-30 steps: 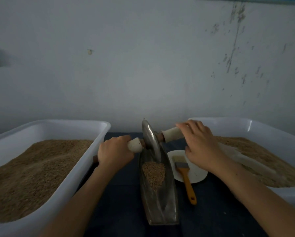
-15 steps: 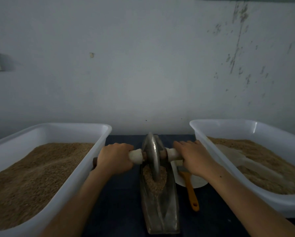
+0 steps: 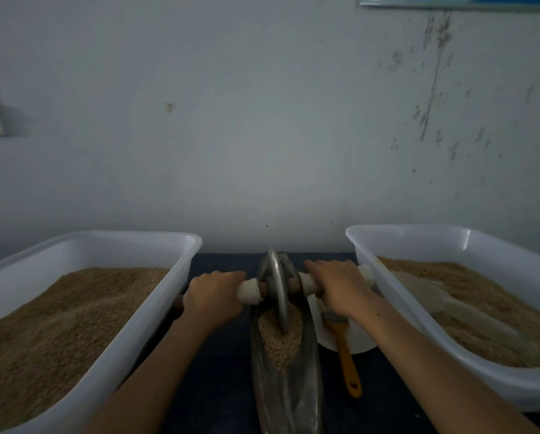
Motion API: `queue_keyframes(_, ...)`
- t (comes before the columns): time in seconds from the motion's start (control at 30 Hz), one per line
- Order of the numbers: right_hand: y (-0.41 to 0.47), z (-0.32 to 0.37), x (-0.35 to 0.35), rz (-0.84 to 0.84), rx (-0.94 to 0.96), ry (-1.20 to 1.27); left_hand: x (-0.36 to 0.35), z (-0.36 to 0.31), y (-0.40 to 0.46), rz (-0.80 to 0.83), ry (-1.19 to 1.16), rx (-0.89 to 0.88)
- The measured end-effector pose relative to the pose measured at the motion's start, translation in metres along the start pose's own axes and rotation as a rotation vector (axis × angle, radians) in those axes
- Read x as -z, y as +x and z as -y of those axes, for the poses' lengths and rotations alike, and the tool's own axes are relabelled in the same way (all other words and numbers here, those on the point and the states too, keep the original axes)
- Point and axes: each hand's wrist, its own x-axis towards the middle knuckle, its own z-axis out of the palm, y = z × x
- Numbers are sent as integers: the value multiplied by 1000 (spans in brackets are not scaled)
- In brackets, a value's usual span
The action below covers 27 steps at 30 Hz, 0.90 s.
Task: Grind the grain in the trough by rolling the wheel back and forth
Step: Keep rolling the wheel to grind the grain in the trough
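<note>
A narrow metal boat-shaped trough [image 3: 285,399] lies lengthwise on the dark table in the middle. A heap of tan grain [image 3: 279,339] fills its far half. The metal grinding wheel [image 3: 277,289] stands upright in the grain, with a pale handle sticking out on each side. My left hand [image 3: 213,297] grips the left handle with curled fingers. My right hand [image 3: 337,288] lies over the right handle, fingers wrapped across its top.
Two white plastic tubs of tan grain flank the trough: the left tub [image 3: 155,317] and the right tub [image 3: 387,296], which holds a pale scoop [image 3: 441,296]. A white plate [image 3: 361,338] with an orange-handled brush [image 3: 343,352] sits right of the trough. A wall stands close behind.
The wheel came down from the trough's raised far end into the grain heap and has rolled a little toward me. Both hands kept their hold on the handles.
</note>
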Motion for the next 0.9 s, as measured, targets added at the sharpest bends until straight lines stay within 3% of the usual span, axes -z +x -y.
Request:
queue_keyframes(0.3, -17, -6, -2, 157, -89, 170, 21, -18, 9, 48, 254, -87)
queue_keyframes(0.57, -26, 0, 10, 333, -96, 102, 33, -12, 4, 383, 135, -128)
queue_keyframes(0.67, -23, 2, 11, 323, -93, 59, 29, -10, 4, 452, 90, -100)
queue_keyframes(0.77, -17, 4, 10, 296, -90, 35, 24, -7, 5, 426, 72, -93)
queue_keyframes(0.9, -10, 3, 6, 194, -96, 8, 17, -7, 6, 240, 106, -98)
